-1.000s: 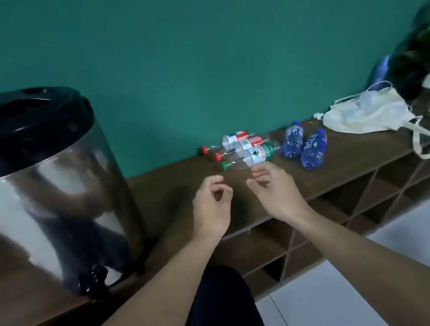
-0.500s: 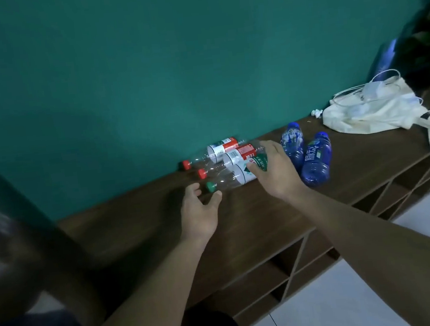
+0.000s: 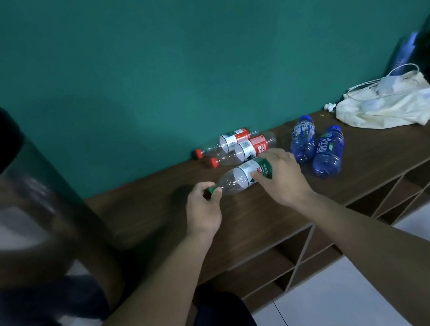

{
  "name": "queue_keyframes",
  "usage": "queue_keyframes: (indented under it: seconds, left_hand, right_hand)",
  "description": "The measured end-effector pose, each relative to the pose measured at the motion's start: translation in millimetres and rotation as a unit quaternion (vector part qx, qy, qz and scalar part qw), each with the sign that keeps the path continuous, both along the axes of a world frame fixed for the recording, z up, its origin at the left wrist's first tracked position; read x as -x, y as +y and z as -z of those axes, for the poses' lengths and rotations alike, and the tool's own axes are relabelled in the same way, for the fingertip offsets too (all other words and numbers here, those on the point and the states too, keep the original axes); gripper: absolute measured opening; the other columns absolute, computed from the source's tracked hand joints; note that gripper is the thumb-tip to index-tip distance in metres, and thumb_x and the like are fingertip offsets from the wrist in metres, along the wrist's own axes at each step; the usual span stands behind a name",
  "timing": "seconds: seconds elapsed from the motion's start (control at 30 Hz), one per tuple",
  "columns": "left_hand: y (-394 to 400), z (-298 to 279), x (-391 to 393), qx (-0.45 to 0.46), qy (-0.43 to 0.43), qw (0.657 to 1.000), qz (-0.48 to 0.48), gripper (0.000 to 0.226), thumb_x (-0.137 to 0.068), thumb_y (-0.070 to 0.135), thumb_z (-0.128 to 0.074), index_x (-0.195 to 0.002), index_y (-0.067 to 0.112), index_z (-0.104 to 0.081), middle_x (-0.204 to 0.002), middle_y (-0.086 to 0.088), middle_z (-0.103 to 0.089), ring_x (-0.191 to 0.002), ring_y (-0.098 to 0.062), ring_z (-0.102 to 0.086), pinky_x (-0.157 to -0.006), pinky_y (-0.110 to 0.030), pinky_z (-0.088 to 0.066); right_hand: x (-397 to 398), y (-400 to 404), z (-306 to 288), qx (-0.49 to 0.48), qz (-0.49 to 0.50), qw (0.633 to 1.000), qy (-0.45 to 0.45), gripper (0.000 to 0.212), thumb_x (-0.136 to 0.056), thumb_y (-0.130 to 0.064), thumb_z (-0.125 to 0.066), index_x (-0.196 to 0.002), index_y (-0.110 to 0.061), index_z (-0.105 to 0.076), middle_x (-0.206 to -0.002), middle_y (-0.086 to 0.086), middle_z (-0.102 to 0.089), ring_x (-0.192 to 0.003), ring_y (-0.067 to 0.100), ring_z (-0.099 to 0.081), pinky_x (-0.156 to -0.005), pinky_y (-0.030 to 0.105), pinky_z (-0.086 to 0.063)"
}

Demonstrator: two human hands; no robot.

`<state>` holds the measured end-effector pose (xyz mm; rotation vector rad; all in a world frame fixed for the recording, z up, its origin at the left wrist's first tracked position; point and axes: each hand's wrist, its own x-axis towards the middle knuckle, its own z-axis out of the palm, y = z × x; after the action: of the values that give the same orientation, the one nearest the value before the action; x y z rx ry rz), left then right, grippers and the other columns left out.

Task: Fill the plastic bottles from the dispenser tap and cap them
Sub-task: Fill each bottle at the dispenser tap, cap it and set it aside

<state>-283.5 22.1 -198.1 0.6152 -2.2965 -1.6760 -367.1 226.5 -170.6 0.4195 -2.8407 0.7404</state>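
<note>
Clear plastic bottle with green label (image 3: 242, 178) lying just above the dark wooden counter (image 3: 266, 210); right hand (image 3: 281, 175) gripping its body, left hand (image 3: 204, 209) pinching its green cap (image 3: 212, 189). Beside two red-capped bottles (image 3: 236, 147).

1. I see a clear, glossy plastic bottle (image 3: 239, 178) with a paper-like white and green label and a green plastic cap (image 3: 212, 189).
2. The counter (image 3: 148, 217) looks like dark, matt wood grain.
3. The dispenser (image 3: 29, 222) has a shiny, mirror-like metal wall, blurred here.
4. The bag (image 3: 388, 110) is soft, matt pale cloth.
5. Two blue bottles (image 3: 327, 153) are translucent, glossy plastic.
</note>
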Motion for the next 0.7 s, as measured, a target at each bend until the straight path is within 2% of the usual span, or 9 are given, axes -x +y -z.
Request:
queue_keyframes:
  seconds: [0.1, 0.13, 0.2, 0.33, 0.43, 0.5, 0.6, 0.7]
  left_hand:
    - [-5, -15, -29, 0.018, 0.030, 0.999, -0.023, 0.019, -0.110, 0.028, -0.072, -0.129, 0.027, -0.073, -0.125, 0.013, -0.066, -0.121, -0.007, -0.064, -0.101, -0.023, -0.050]
    - [-8, -21, -39, 0.041, 0.048, 0.998, -0.028, 0.020, -0.110, 0.028, -0.072, -0.130, 0.025, -0.073, -0.129, 0.009, -0.068, -0.120, -0.005, -0.062, -0.098, -0.020, -0.047]
    - [-15, -32, -61, 0.084, 0.098, 0.991, -0.030, 0.020, -0.109, 0.028, -0.073, -0.129, 0.025, -0.073, -0.130, 0.008, -0.069, -0.119, -0.004, -0.061, -0.102, -0.020, -0.048]
    - [-28, -64, -106, 0.125, 0.159, 0.979, -0.023, 0.026, -0.106, 0.031, -0.076, -0.132, 0.028, -0.072, -0.130, 0.015, -0.069, -0.122, 0.000, -0.061, -0.099, -0.007, -0.042]
    - [-36, -88, -139, 0.115, 0.199, 0.973, -0.009, 0.025, -0.104, 0.031, -0.080, -0.128, 0.030, -0.072, -0.122, 0.017, -0.071, -0.115, -0.004, -0.067, -0.097, -0.017, -0.053]
    - [-43, -98, -159, 0.096, 0.218, 0.971, -0.006, 0.024, -0.103, 0.030, -0.082, -0.125, 0.032, -0.073, -0.116, 0.016, -0.072, -0.108, -0.007, -0.069, -0.094, -0.027, -0.059]
    - [-56, -109, -191, 0.049, 0.227, 0.973, -0.013, 0.027, -0.100, 0.032, -0.085, -0.125, 0.032, -0.074, -0.114, 0.014, -0.074, -0.105, -0.008, -0.070, -0.095, -0.030, -0.060]
    - [-71, -110, -224, 0.018, 0.248, 0.969, -0.010, 0.030, -0.100, 0.034, -0.085, -0.129, 0.029, -0.076, -0.114, 0.009, -0.078, -0.110, -0.010, -0.073, -0.101, -0.030, -0.059]
  right_hand:
    - [-28, -6, -7, -0.026, -0.029, 0.999, 0.027, 0.073, -0.099, -0.055, -0.077, -0.158, -0.019, -0.056, -0.163, 0.002, -0.051, -0.153, 0.028, -0.042, -0.128, 0.052, -0.033]
    - [-39, -11, -11, -0.027, -0.046, 0.998, 0.033, 0.076, -0.097, -0.057, -0.079, -0.159, -0.021, -0.055, -0.164, 0.001, -0.050, -0.154, 0.026, -0.041, -0.129, 0.051, -0.031]
    - [-60, -21, -24, -0.002, -0.088, 0.996, 0.025, 0.080, -0.094, -0.056, -0.083, -0.161, -0.026, -0.053, -0.166, -0.004, -0.049, -0.156, 0.021, -0.039, -0.131, 0.052, -0.030]
    - [-110, -47, -53, 0.087, -0.178, 0.980, -0.024, 0.082, -0.090, -0.053, -0.089, -0.161, -0.041, -0.049, -0.165, -0.013, -0.050, -0.153, 0.014, -0.044, -0.126, 0.051, -0.043]
    - [-151, -72, -74, 0.120, -0.229, 0.966, -0.024, 0.080, -0.090, -0.048, -0.090, -0.160, -0.038, -0.052, -0.161, -0.013, -0.055, -0.147, 0.008, -0.050, -0.123, 0.043, -0.047]
    - [-177, -87, -86, 0.144, -0.247, 0.958, -0.016, 0.069, -0.092, -0.040, -0.090, -0.154, -0.032, -0.061, -0.151, -0.013, -0.066, -0.136, 0.002, -0.059, -0.117, 0.037, -0.052]
    - [-211, -104, -95, 0.192, -0.266, 0.944, -0.019, 0.045, -0.092, -0.034, -0.090, -0.134, -0.031, -0.073, -0.122, -0.017, -0.078, -0.113, 0.003, -0.073, -0.100, 0.040, -0.061]
    - [-240, -115, -99, 0.243, -0.275, 0.929, -0.053, 0.040, -0.094, -0.030, -0.090, -0.130, -0.031, -0.075, -0.118, -0.016, -0.081, -0.112, 0.006, -0.076, -0.101, 0.042, -0.062]
